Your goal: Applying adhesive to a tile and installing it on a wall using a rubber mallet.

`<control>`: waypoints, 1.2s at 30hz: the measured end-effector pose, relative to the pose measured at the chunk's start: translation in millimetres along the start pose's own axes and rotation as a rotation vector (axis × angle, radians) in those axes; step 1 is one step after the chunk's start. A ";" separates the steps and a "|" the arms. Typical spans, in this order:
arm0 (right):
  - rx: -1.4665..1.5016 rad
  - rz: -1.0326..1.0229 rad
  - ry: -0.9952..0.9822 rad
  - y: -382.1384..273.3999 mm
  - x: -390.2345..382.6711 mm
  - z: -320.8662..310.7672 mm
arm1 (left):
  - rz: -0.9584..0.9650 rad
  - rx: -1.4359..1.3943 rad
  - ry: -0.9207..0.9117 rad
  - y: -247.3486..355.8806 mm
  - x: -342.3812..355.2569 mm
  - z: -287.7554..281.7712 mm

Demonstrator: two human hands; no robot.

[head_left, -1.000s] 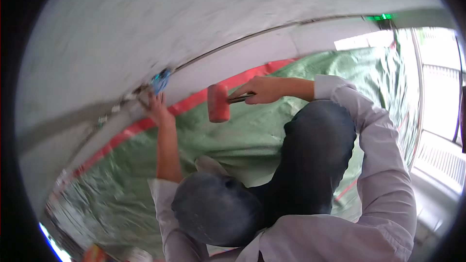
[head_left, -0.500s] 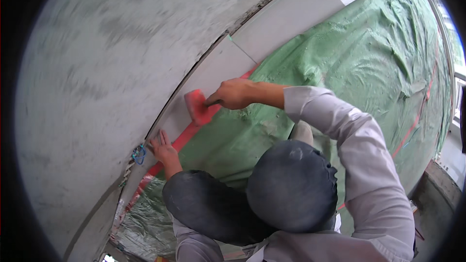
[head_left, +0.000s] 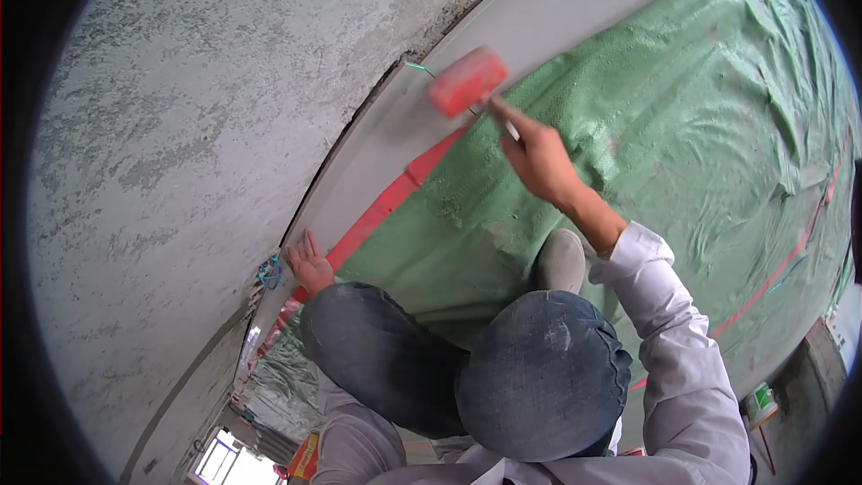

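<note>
One big, rough grey wall fills the left side. Next in size is a green sheet with lots of wrinkles, spread out across the right side. Two bent legs in dark trousers are near the bottom, with the knees up. Pale flat panels make a long strip between the wall and the sheet. A red band runs beside the panels, along the edge of the sheet.

The mallet has a fat red head that looks a bit blurry. That head is just beside the right grip, up and to the left of it. It is in front of the pale panels, near the line where two of them meet; I can't tell if it touches them. The right grip is wrapped around the mallet's handle, close to the head.

One light shoe pokes out past a knee, on the green sheet. The left grip holds nothing. Its fingers are spread apart on the pale panels, well away from the mallet. Smallest of all, some blue loops are just beside the left grip.
</note>
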State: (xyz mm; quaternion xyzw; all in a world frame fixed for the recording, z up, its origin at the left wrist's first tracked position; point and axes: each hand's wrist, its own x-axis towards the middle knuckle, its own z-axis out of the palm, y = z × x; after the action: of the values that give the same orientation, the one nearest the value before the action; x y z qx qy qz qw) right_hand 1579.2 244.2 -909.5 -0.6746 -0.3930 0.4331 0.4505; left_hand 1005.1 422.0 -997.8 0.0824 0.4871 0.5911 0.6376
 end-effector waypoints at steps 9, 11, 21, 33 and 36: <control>-0.191 0.170 0.265 9.2 47.5 17.3 | 0.008 -0.008 -0.064 -4.6 8.1 -10.8; -0.213 0.054 0.264 10.7 49.6 30.1 | -0.010 -0.050 -0.093 -1.1 10.5 -7.4; -0.222 0.019 0.243 9.1 49.9 27.7 | 0.079 0.066 -0.059 11.0 10.1 -7.0; -0.206 -0.041 0.346 28.1 40.2 32.8 | 0.209 0.231 -0.008 -21.4 -8.9 8.7; -0.212 -0.019 0.334 27.8 41.5 32.2 | 0.210 0.243 -0.024 -18.5 -8.9 9.3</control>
State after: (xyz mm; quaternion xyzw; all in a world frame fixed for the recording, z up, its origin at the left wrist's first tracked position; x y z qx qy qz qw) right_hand 1566.0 283.1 -952.5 -0.7770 -0.3626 0.2671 0.4398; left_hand 1025.8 413.6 -1001.0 0.2166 0.5362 0.5902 0.5633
